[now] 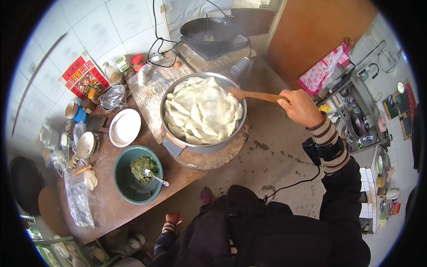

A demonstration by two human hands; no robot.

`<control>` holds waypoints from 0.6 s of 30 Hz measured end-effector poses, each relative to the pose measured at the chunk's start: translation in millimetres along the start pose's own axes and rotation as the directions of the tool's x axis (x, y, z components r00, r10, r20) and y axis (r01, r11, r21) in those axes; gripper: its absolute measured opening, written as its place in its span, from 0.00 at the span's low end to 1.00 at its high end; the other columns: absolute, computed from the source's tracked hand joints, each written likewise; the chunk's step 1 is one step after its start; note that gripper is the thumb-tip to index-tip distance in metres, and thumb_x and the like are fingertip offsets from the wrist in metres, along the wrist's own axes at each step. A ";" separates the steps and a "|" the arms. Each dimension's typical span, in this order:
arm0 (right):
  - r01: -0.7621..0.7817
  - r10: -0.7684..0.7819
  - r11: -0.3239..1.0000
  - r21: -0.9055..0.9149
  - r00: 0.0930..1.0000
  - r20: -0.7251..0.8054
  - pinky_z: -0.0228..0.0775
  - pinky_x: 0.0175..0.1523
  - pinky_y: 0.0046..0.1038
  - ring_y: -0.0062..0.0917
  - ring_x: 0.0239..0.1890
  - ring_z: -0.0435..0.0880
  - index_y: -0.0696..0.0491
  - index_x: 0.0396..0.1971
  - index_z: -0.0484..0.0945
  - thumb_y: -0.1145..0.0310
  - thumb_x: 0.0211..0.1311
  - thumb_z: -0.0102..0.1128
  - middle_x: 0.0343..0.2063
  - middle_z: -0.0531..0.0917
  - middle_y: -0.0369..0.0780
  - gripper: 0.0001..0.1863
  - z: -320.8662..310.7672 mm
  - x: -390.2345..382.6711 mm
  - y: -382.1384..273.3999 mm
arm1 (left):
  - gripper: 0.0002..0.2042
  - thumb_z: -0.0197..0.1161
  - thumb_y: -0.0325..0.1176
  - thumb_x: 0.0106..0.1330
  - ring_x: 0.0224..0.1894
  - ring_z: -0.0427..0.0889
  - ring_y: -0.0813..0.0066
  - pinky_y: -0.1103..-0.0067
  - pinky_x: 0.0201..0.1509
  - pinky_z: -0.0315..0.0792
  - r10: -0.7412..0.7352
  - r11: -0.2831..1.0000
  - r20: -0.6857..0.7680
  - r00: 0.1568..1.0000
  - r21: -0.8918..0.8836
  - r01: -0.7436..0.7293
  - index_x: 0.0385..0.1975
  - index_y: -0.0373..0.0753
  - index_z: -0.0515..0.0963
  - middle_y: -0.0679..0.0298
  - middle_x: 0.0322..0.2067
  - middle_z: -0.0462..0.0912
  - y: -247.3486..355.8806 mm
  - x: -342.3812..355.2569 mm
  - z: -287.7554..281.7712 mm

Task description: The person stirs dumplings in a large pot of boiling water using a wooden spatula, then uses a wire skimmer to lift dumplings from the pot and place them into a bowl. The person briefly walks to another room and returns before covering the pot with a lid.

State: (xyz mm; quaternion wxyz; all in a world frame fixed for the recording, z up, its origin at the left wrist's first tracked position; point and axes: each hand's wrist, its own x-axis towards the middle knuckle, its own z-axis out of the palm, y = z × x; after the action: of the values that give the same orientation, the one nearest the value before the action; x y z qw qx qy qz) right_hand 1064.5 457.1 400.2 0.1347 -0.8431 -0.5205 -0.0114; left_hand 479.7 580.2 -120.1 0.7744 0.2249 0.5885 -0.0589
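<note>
My right hand is closed around the handle of a wooden spoon. The spoon's head rests at the right side of a wide metal pot, over or among the dumplings that fill it. Their pale, folded shapes are heaped close to the rim. The pot stands on a round wooden board. My left hand hangs low beside the table's front edge, apart from everything on it. Its fingers are curled, and whether they hold anything is hidden.
Left of the pot, a green bowl holds chopped green filling and a white spoon. Behind it is a white bowl. Jars and plastic bags crowd the wall side. A black wok sits at the back; a cable hangs nearby.
</note>
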 end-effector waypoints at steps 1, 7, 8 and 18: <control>0.035 -0.035 0.998 0.047 0.999 0.001 0.66 0.27 0.38 0.42 0.20 0.75 0.59 0.27 0.75 0.67 0.58 0.56 0.16 0.74 0.50 0.09 -2.2 -0.5 -2.4 | 0.07 0.54 0.34 0.59 0.20 0.78 0.66 0.73 0.19 0.72 -0.002 1.000 0.004 1.000 0.003 0.002 0.24 0.40 0.75 0.61 0.19 0.77 2.1 1.3 -0.2; -0.318 0.178 0.878 0.357 0.911 0.373 0.55 0.18 0.24 0.18 0.11 0.66 0.63 0.23 0.75 0.67 0.59 0.51 0.10 0.70 0.39 0.13 -26.1 5.5 -6.3 | 0.07 0.54 0.34 0.60 0.19 0.78 0.67 0.74 0.18 0.72 -0.006 1.000 0.021 1.000 0.010 0.006 0.25 0.39 0.75 0.61 0.19 0.77 6.2 6.7 -3.2; -0.437 0.227 0.792 0.426 0.859 0.459 0.52 0.16 0.22 0.15 0.10 0.64 0.64 0.23 0.75 0.67 0.59 0.51 0.10 0.70 0.36 0.14 -29.0 5.4 -7.8 | 0.07 0.54 0.34 0.60 0.19 0.78 0.67 0.74 0.18 0.72 -0.007 1.000 0.023 1.000 0.006 0.007 0.25 0.39 0.75 0.61 0.19 0.77 5.9 6.7 -4.6; -0.596 0.243 0.477 0.646 0.796 0.555 0.43 0.14 0.17 0.10 0.09 0.57 0.64 0.25 0.74 0.66 0.61 0.50 0.11 0.68 0.32 0.15 -42.1 -11.6 -21.9 | 0.07 0.53 0.33 0.61 0.19 0.78 0.67 0.74 0.17 0.72 -0.016 1.000 0.043 0.999 -0.015 0.017 0.25 0.39 0.74 0.61 0.19 0.76 6.4 9.3 -13.2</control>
State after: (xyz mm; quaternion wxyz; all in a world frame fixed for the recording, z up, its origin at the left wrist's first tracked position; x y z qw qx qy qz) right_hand 1045.0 446.1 443.6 0.3884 -0.7776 -0.2558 0.4232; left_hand 473.1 593.1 -129.8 0.7881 0.2127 0.5739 -0.0654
